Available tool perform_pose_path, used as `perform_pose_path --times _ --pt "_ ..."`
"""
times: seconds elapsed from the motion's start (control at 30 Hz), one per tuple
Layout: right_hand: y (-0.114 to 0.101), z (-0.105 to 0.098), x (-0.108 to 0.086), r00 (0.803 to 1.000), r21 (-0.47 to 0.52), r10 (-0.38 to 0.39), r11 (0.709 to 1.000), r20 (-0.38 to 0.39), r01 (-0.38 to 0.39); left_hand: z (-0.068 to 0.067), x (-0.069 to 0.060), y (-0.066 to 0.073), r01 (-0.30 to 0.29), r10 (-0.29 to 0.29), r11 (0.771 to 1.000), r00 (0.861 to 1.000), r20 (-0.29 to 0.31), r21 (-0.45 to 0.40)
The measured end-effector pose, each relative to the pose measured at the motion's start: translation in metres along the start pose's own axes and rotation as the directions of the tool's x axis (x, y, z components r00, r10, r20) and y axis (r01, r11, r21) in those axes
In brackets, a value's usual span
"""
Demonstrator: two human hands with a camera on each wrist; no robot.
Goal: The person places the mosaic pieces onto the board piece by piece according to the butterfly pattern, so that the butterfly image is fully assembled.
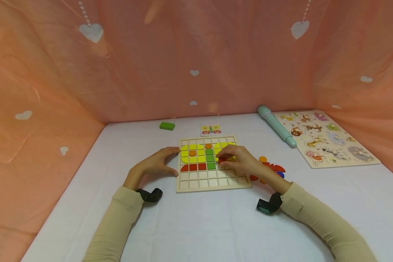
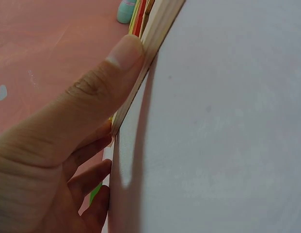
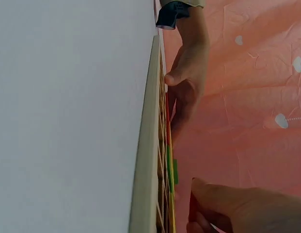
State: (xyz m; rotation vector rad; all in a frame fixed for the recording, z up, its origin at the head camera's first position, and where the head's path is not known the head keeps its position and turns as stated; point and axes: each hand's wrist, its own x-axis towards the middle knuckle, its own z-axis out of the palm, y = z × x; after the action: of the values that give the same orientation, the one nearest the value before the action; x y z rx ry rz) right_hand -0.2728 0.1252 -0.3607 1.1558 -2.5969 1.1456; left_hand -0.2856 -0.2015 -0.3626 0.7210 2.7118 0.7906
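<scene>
A wooden grid board (image 1: 201, 183) lies on the white table, bearing yellow, orange, green and red pieces. My left hand (image 1: 155, 162) touches its left edge with thumb and fingertips spread apart; in the left wrist view the thumb (image 2: 126, 53) lies against the wooden rim. Over the board's right half, my right hand (image 1: 240, 158) pinches a small red piece (image 1: 222, 160) between thumb and fingers. That red piece (image 3: 192, 206) shows edge-on in the right wrist view, apart from the board; its exact shape is hidden. A row of red pieces (image 1: 193, 167) sits left of the green column (image 1: 210, 159).
Behind the board lies a picture card (image 1: 211, 130) with a butterfly-like pattern. A green block (image 1: 167, 126) stands at back left. Loose red, orange and blue pieces (image 1: 272, 168) lie beside my right forearm. Farther right are a mint-coloured stick (image 1: 276, 125) and an animal puzzle board (image 1: 327, 140).
</scene>
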Motion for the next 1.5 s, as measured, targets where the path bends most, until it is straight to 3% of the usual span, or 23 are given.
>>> perform_pose_path --times 0.37,1.07,1.5 --pt "0.0032 0.0055 0.0022 0.993 -0.106 0.025 0.994 0.113 -0.013 0.0010 0.0019 -0.0001 0.004 -0.004 1.000 1.000 0.000 0.001" --pt "0.0013 0.0043 0.0015 0.995 -0.145 0.053 0.989 0.084 -0.041 0.0000 0.0012 0.0009 -0.009 0.009 1.000 1.000 -0.003 0.013" --pt "0.0056 0.0062 0.0017 0.996 -0.154 0.044 0.988 0.076 -0.032 0.0002 0.0007 0.0013 0.011 -0.011 1.000 1.000 -0.002 0.005"
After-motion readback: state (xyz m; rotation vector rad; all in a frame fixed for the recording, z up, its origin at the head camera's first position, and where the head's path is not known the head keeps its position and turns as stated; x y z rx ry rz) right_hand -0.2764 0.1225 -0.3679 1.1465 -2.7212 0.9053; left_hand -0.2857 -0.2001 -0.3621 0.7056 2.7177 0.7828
